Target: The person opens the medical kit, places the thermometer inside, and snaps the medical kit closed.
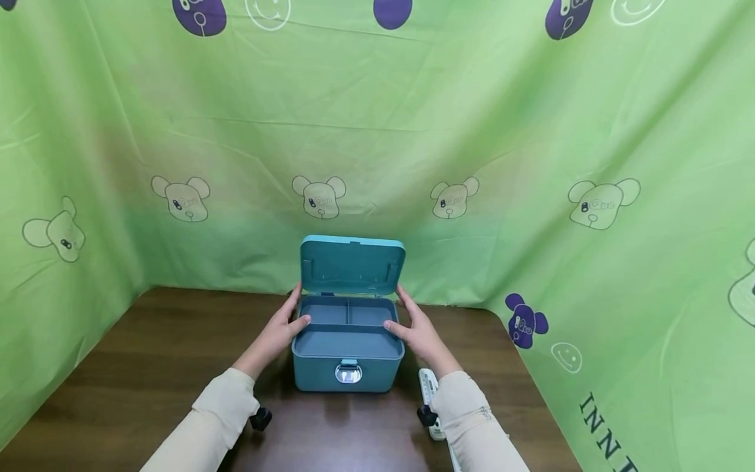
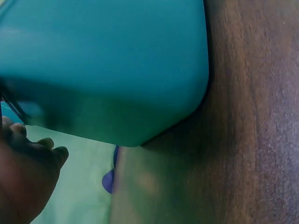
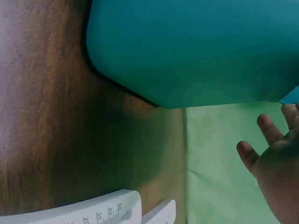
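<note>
A teal storage box [image 1: 348, 373] stands on the table with its lid [image 1: 352, 265] raised at the back. Inside its top lies a grey-blue tray [image 1: 348, 342] with a divider across the rear part, and a clear latch shows at the front. My left hand [image 1: 276, 334] is at the box's left side, thumb over the rim and fingers stretched back toward the hinge. At the opposite side my right hand [image 1: 421, 333] mirrors it, thumb on the right rim. In the right wrist view, some fingers [image 3: 268, 129] of that hand are spread apart from the box wall.
Right of the box lies a white thermometer [image 1: 428, 387] with a printed scale, partly under the right sleeve. Another white piece [image 3: 161, 212] lies beside it in the right wrist view. Green patterned cloth [image 1: 377, 131] hangs around the brown table [image 1: 194, 334].
</note>
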`<state>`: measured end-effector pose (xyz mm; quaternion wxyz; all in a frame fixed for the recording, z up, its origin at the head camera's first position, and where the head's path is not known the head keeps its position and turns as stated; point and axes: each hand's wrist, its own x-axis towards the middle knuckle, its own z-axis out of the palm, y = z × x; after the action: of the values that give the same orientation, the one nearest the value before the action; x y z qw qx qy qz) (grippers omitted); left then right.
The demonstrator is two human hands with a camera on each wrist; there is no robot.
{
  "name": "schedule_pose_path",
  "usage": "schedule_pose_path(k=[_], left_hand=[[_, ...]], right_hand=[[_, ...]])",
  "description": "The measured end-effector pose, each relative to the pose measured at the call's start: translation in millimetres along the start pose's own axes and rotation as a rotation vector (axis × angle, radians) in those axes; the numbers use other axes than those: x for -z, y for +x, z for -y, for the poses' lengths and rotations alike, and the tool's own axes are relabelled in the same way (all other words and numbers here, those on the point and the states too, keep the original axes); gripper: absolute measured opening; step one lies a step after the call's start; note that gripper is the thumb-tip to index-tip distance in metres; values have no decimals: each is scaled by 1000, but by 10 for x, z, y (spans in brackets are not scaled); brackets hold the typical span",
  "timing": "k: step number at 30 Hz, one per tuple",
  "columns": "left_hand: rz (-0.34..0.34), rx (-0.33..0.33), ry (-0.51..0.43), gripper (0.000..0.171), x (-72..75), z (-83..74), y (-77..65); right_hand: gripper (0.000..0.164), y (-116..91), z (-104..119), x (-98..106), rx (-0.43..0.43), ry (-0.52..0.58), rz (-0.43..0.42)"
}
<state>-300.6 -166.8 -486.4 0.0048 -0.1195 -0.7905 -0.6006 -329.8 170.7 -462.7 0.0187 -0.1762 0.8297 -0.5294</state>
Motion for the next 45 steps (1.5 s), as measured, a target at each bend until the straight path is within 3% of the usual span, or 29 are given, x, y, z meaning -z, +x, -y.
schedule_pose_path(k=[12,18,23,30,36,45], left_hand=[[41,-51,-153,80,-13,126,14],[25,-76,-159,81,-10,154,41],[41,-41,-149,82,35,156,71],[88,8,-161,82,43,169,101],[95,41,-152,81,30,153,111],[68,61,-167,80,9,153,60]], right_hand=[[94,44,-61,25,-20,37,54],[93,63,-92,37,-26,48,55],[92,99,-99,42,-45,74,75],[88,119,-151,34,-107,194,113],[87,119,-168,50,-110,171,82],[87,83,-178,44,-132,179,107]])
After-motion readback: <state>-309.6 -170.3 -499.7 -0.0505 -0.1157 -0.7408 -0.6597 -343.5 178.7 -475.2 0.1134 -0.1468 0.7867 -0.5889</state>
